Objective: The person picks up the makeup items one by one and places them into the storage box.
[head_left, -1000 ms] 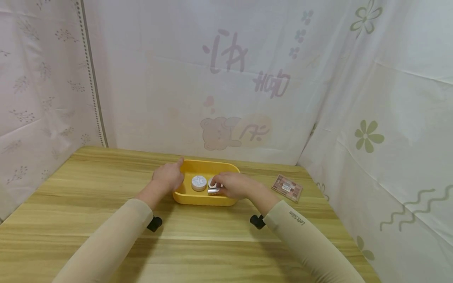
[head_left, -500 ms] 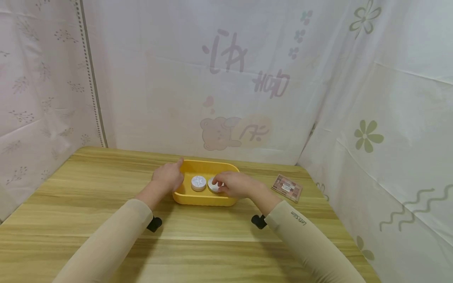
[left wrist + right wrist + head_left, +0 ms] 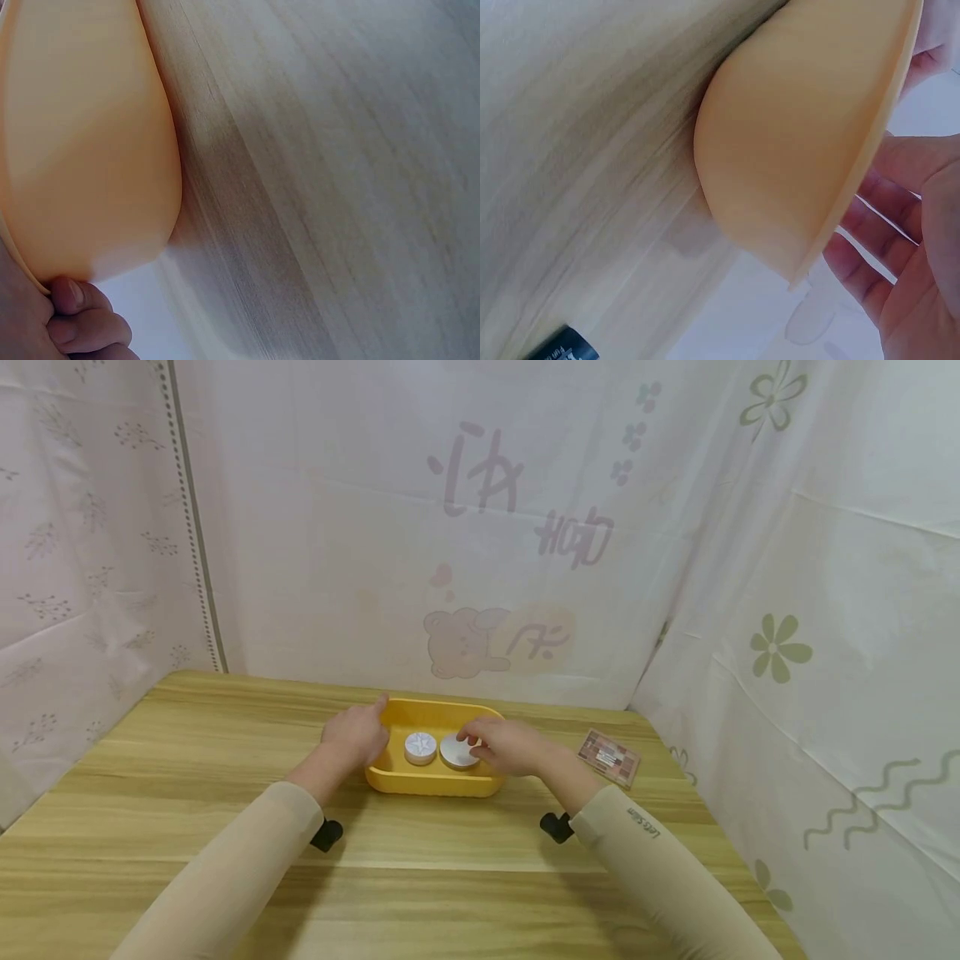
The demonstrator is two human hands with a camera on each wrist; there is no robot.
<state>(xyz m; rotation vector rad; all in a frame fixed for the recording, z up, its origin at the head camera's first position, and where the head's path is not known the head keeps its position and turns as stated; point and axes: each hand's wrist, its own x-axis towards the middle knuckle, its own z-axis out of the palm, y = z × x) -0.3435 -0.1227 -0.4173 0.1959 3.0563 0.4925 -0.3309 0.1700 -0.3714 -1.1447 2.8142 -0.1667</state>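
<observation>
"Yellow tray (image 3: 435, 786): contents?"
"Inside: star-topped tin (image 3: 420, 749), plain disc (image 3: 457, 753). Left hand (image 3: 356, 734) grips tray's rim; right hand (image 3: 508, 746) above tray, fingers loosely parted, seemingly empty."
"Risk?"
"Brushing fingers could shove disc against tin."

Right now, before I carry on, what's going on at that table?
A person's left hand grips the left end of a yellow bin on a wooden table. The right hand is over the bin's right end, fingers by a plain white round case, with nothing visible in its grasp; whether it touches the case is unclear. A round box with a star on top sits left of that case, also inside the bin. A flat brown palette lies outside, to the right.
</observation>
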